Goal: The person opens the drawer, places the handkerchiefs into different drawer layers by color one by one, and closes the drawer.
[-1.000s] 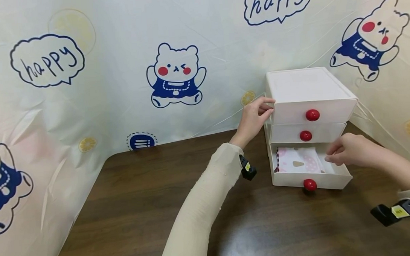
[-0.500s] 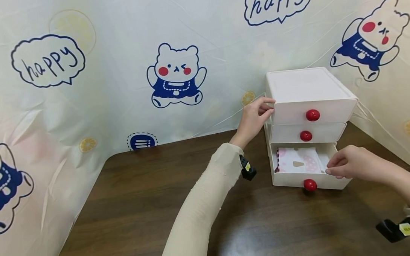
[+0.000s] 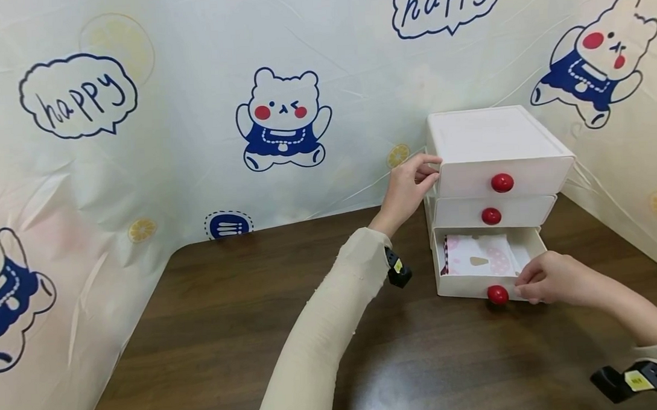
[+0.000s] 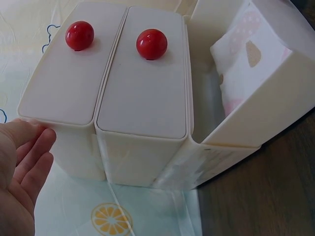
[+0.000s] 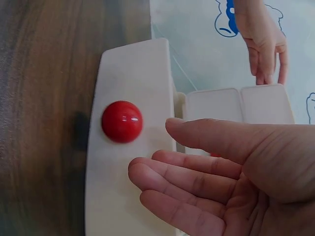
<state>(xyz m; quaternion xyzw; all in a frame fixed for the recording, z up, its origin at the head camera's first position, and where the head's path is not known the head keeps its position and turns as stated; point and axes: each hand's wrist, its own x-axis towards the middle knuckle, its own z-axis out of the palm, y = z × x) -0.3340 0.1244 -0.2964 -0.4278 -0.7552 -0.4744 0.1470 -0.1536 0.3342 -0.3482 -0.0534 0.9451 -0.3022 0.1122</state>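
A white three-drawer storage box (image 3: 494,133) stands at the right, each drawer fitted with a round red knob. Its bottom drawer (image 3: 464,285) is pulled out, and inside lies a folded white cloth (image 3: 474,257) with pink and brown print. With its fingertips, my left hand (image 3: 404,193) touches the box's upper left front edge; the left wrist view shows the fingers loosely bent there. My right hand (image 3: 561,278) is at the right part of the bottom drawer's front, beside the red knob (image 5: 122,122). Nothing is held between its relaxed fingers and thumb.
The box rests on a dark brown wooden table (image 3: 245,316). A pale curtain (image 3: 196,143) printed with bears, lemon slices and "happy" bubbles hangs behind it. The upper two drawers are closed, with the top drawer front (image 4: 64,73) nearest the left hand.
My right hand has moved from over the drawer's inside, down and toward me, to its front near the knob. My left hand stays at the box's edge.
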